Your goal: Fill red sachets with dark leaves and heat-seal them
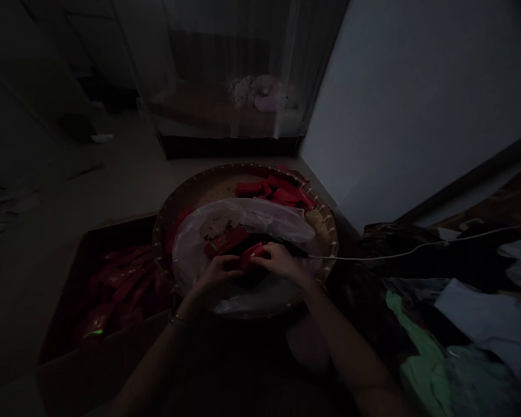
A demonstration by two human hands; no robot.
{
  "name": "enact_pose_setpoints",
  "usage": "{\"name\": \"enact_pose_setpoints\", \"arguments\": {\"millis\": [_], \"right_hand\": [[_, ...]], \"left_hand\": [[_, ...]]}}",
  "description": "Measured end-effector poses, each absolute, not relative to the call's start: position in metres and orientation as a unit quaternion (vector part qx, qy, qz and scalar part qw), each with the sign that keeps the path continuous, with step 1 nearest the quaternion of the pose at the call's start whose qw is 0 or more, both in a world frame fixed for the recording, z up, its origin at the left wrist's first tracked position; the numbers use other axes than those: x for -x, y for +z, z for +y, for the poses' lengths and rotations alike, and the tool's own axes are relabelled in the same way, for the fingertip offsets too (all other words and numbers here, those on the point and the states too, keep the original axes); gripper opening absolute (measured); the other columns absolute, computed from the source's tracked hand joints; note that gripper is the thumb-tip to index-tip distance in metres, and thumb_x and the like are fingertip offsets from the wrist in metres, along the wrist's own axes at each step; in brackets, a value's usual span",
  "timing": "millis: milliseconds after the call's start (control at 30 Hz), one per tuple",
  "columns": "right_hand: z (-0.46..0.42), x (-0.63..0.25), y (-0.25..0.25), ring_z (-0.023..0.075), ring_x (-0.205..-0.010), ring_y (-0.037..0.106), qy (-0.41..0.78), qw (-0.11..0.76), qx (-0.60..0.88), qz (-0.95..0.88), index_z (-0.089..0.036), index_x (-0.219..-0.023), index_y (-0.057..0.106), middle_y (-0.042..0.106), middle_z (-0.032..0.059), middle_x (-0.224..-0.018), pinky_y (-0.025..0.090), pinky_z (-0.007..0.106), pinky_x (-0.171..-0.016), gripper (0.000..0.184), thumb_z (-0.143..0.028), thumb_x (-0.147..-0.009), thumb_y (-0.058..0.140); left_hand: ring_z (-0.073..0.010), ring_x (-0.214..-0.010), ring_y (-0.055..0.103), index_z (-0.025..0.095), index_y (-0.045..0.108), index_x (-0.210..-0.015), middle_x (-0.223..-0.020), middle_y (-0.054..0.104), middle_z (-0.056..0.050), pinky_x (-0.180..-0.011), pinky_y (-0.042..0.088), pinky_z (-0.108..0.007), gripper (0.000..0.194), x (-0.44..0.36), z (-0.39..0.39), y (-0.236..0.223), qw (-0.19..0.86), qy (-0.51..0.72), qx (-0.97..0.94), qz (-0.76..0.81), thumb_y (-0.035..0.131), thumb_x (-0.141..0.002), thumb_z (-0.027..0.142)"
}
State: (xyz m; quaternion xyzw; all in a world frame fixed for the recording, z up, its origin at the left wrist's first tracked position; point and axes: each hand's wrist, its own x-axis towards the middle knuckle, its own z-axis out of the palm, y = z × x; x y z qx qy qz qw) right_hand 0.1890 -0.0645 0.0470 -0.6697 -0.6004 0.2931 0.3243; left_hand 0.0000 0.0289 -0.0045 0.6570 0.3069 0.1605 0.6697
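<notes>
Both hands are over a clear plastic sheet (pixel 282 217) lying in a round woven basket tray (pixel 160 226). Between them is a small red packet (pixel 252 252). My right hand (pixel 282 263) pinches its right side with thumb and fingers. From the left, the curled fingers of my left hand (pixel 217 275) close on the packet's near left edge. Just behind the hands lies another red packet (pixel 226 240), beside dark loose bits (pixel 230 226) on the plastic. A black object (pixel 297 250) with a white cord (pixel 373 258) is partly hidden behind my right hand. The light is very dim.
Several red packets (pixel 282 191) are piled at the tray's far right side. To the left stands a cardboard box (pixel 61 313) filled with red packets (pixel 121 278). Clothes (pixel 481 313) are heaped at right. A white panel (pixel 417 87) rises behind them.
</notes>
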Motion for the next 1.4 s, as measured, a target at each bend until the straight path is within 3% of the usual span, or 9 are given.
{"name": "enact_pose_setpoints", "arguments": {"millis": [167, 300, 433, 600, 833, 1033, 1200, 1300, 1400], "right_hand": [[-0.061, -0.178, 0.039, 0.0174, -0.09, 0.057, 0.256, 0.23, 0.669, -0.659, -0.016, -0.09, 0.074, 0.066, 0.007, -0.091, 0.043, 0.03, -0.083, 0.018, -0.025, -0.089, 0.057], [-0.062, -0.175, 0.036, 0.0172, -0.091, 0.054, 0.224, 0.214, 0.687, -0.657, -0.014, -0.086, 0.072, 0.062, 0.0082, -0.092, 0.042, 0.029, -0.083, 0.02, -0.026, -0.089, 0.057], [-0.064, -0.175, 0.039, 0.0164, -0.087, 0.056, 0.25, 0.24, 0.678, -0.648, -0.017, -0.081, 0.071, 0.064, 0.0047, -0.082, 0.043, 0.027, -0.078, 0.014, -0.02, -0.087, 0.059], [-0.065, -0.175, 0.036, 0.0145, -0.079, 0.059, 0.269, 0.296, 0.679, -0.616, -0.017, -0.094, 0.068, 0.066, 0.0029, -0.085, 0.042, 0.025, -0.071, 0.013, -0.016, -0.086, 0.059], [-0.064, -0.177, 0.027, 0.0166, -0.081, 0.056, 0.18, 0.31, 0.667, -0.653, -0.017, -0.075, 0.069, 0.065, 0.0045, -0.078, 0.042, 0.029, -0.077, 0.014, -0.02, -0.086, 0.061], [-0.066, -0.174, 0.018, 0.0136, -0.073, 0.057, 0.186, 0.421, 0.639, -0.616, -0.019, -0.077, 0.07, 0.062, 0.0013, -0.075, 0.044, 0.026, -0.068, 0.006, -0.022, -0.081, 0.067], [-0.06, -0.183, 0.007, 0.0154, -0.076, 0.061, 0.155, 0.501, 0.645, -0.555, -0.02, -0.084, 0.07, 0.065, 0.0029, -0.083, 0.048, 0.026, -0.068, 0.009, -0.027, -0.079, 0.067], [-0.056, -0.201, 0.002, 0.0179, -0.09, 0.064, 0.153, 0.455, 0.696, -0.534, -0.019, -0.101, 0.067, 0.067, 0.0076, -0.1, 0.05, 0.03, -0.08, 0.02, -0.025, -0.087, 0.055], [-0.057, -0.222, -0.003, 0.0231, -0.108, 0.061, 0.135, 0.273, 0.775, -0.553, -0.015, -0.114, 0.062, 0.066, 0.0138, -0.114, 0.044, 0.036, -0.095, 0.028, -0.02, -0.087, 0.054]], "left_hand": [[-0.0161, -0.073, 0.061, 0.012, 0.065, -0.116, -0.089, 0.07, -0.006, -0.064, 0.045, -0.024, 0.054, -0.002, 0.021, 0.003, 0.748, 0.105, -0.598, 0.268, 0.074, -0.07, 0.038], [-0.0167, -0.075, 0.061, 0.011, 0.068, -0.112, -0.09, 0.071, -0.006, -0.067, 0.045, -0.024, 0.05, -0.005, 0.02, 0.008, 0.737, 0.121, -0.597, 0.292, 0.068, -0.075, 0.045], [-0.0207, -0.088, 0.062, 0.014, 0.07, -0.109, -0.101, 0.071, -0.006, -0.076, 0.047, -0.026, 0.046, -0.007, 0.021, 0.007, 0.725, 0.139, -0.605, 0.299, 0.071, -0.072, 0.042], [-0.0204, -0.082, 0.063, 0.012, 0.071, -0.104, -0.094, 0.073, -0.007, -0.073, 0.047, -0.026, 0.043, -0.005, 0.024, 0.005, 0.731, 0.117, -0.599, 0.304, 0.071, -0.071, 0.04], [-0.019, -0.082, 0.064, 0.014, 0.067, -0.111, -0.097, 0.071, -0.006, -0.071, 0.047, -0.025, 0.054, -0.006, 0.021, 0.009, 0.751, 0.118, -0.575, 0.302, 0.08, -0.062, 0.033], [-0.0114, -0.058, 0.057, 0.01, 0.068, -0.086, -0.067, 0.065, -0.001, -0.056, 0.042, -0.021, 0.038, -0.013, 0.013, 0.014, 0.761, 0.118, -0.543, 0.335, 0.081, -0.06, 0.034], [-0.0104, -0.055, 0.055, 0.011, 0.066, -0.093, -0.067, 0.064, 0.001, -0.052, 0.041, -0.02, 0.043, -0.014, 0.013, 0.014, 0.764, 0.079, -0.542, 0.34, 0.082, -0.056, 0.028], [-0.0107, -0.052, 0.054, 0.011, 0.064, -0.093, -0.064, 0.063, 0.002, -0.051, 0.041, -0.021, 0.045, -0.013, 0.016, 0.006, 0.754, 0.075, -0.548, 0.355, 0.082, -0.056, 0.029], [-0.013, -0.057, 0.058, 0.011, 0.062, -0.096, -0.071, 0.065, -0.001, -0.054, 0.044, -0.023, 0.05, -0.011, 0.022, -0.003, 0.744, 0.106, -0.542, 0.376, 0.082, -0.055, 0.031]]}}
